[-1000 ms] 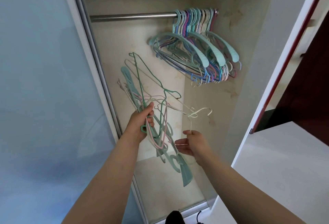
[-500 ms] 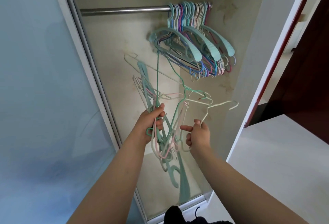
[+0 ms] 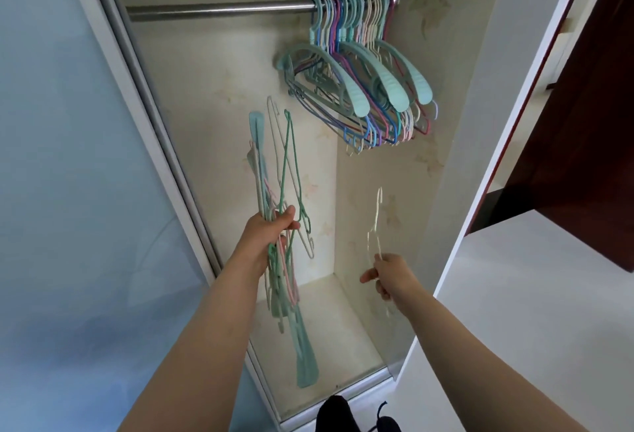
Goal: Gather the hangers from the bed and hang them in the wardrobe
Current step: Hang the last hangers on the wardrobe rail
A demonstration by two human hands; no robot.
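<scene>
My left hand point(image 3: 271, 231) is shut on a bundle of hangers point(image 3: 279, 171), teal, pink and white, held upright in front of the open wardrobe. My right hand point(image 3: 389, 275) holds a single thin white hanger point(image 3: 375, 222), now apart from the bundle, its hook pointing up. Above, a metal rail point(image 3: 219, 10) crosses the wardrobe. Several coloured hangers point(image 3: 360, 81) hang bunched at the rail's right end. Both hands are well below the rail.
A pale blue sliding door point(image 3: 68, 191) covers the left side. The wardrobe's white side panel point(image 3: 487, 143) stands to the right, with a dark red-brown door point(image 3: 597, 116) beyond it. A dark foot point(image 3: 338, 414) shows at the wardrobe's bottom track.
My right hand has pulled one white hanger free of the tangled bundle and moved it right. The left hand's bundle has turned more upright. The view has tilted down a little.
</scene>
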